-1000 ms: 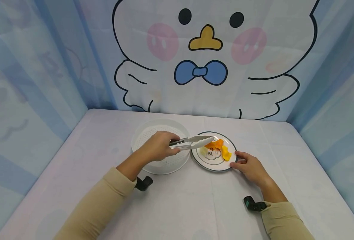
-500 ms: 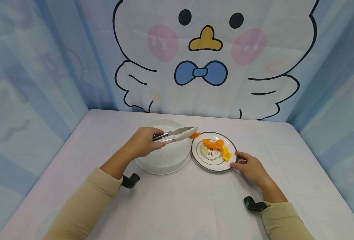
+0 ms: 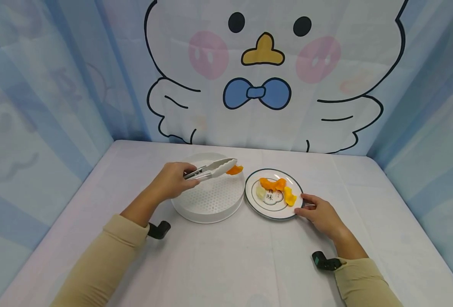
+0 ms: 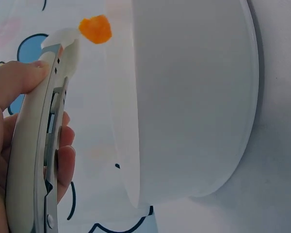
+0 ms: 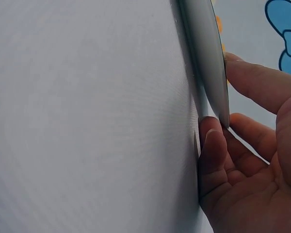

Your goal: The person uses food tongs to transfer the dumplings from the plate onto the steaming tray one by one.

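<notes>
My left hand (image 3: 172,181) grips a pair of tongs (image 3: 211,169) with silver arms and pale scalloped tips. An orange piece (image 3: 235,170), soft-looking and irregular, is at the tips, over the back right of a white round basket (image 3: 207,202) with a perforated base. The left wrist view has the same orange piece (image 4: 96,29) above the basket's side wall (image 4: 194,97). With thumb and fingers, my right hand (image 3: 322,217) holds the right edge of a dark-rimmed white plate (image 3: 270,212). On it lie orange pieces (image 3: 273,185), a yellow piece (image 3: 289,197) and a pale piece (image 3: 261,192).
Plate and basket stand side by side on a pale cloth-covered table (image 3: 226,264). A printed curtain (image 3: 264,123) with a cartoon bird hangs along the back edge, and blue curtains (image 3: 50,106) close the sides.
My left hand has drawn the tongs left from above the plate to above the basket, carrying an orange piece. My right hand and the plate have stayed in place.
</notes>
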### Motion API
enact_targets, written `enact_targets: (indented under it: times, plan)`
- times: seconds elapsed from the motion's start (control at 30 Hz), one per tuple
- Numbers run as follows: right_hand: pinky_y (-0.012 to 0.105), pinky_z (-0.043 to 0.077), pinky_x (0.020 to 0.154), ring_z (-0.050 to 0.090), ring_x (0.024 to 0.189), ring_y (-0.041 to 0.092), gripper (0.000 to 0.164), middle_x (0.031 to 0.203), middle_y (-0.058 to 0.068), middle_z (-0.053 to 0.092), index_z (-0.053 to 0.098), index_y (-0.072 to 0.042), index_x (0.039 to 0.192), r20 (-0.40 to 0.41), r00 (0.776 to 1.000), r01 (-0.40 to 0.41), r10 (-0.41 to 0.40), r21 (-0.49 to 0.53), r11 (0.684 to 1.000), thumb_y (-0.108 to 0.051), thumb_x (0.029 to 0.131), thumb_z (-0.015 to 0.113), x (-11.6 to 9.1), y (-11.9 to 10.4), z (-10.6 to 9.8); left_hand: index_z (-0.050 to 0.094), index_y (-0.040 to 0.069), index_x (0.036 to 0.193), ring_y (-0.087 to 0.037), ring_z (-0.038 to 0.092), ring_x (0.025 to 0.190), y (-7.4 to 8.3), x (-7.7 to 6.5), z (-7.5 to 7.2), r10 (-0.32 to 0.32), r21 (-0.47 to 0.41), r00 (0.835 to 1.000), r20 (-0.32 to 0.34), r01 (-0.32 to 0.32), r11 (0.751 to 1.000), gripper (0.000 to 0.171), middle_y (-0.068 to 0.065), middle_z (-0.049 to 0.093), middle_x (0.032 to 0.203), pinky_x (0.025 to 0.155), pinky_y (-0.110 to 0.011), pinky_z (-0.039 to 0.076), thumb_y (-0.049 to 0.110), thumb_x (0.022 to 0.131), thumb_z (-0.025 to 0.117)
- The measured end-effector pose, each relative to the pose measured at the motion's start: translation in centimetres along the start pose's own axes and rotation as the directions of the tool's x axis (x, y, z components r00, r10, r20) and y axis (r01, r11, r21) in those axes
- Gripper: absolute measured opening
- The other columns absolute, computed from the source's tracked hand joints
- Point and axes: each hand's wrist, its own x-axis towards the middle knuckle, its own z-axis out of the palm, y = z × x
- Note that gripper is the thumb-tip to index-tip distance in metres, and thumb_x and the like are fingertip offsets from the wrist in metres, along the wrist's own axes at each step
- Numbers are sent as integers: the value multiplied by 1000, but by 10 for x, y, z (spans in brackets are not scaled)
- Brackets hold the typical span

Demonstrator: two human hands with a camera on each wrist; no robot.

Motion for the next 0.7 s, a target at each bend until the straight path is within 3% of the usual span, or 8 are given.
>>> enact_targets:
  times: [0.43, 0.7]
  plan:
    - [30, 50, 73, 53, 98, 30, 77, 121, 21, 55, 41, 2, 149, -5, 1000, 8, -8, 1, 1000, -36, 91, 75, 0, 1, 0, 65, -2, 128, -22, 63, 92, -7, -1, 0, -17, -11, 1000, 0, 17, 1000, 46, -12, 70, 111, 79, -36, 54, 24, 92, 74]
    - [31, 50, 73, 53, 99, 30, 77, 123, 21, 55, 40, 1, 150, -2, 1000, 1, -1, 4, 1000, -36, 91, 75, 0, -1, 0, 63, -1, 132, -23, 61, 93, -2, -3, 2, -42, 19, 999, 2, 42, 999, 50, -14, 68, 118, 80, -38, 53, 25, 91, 75]
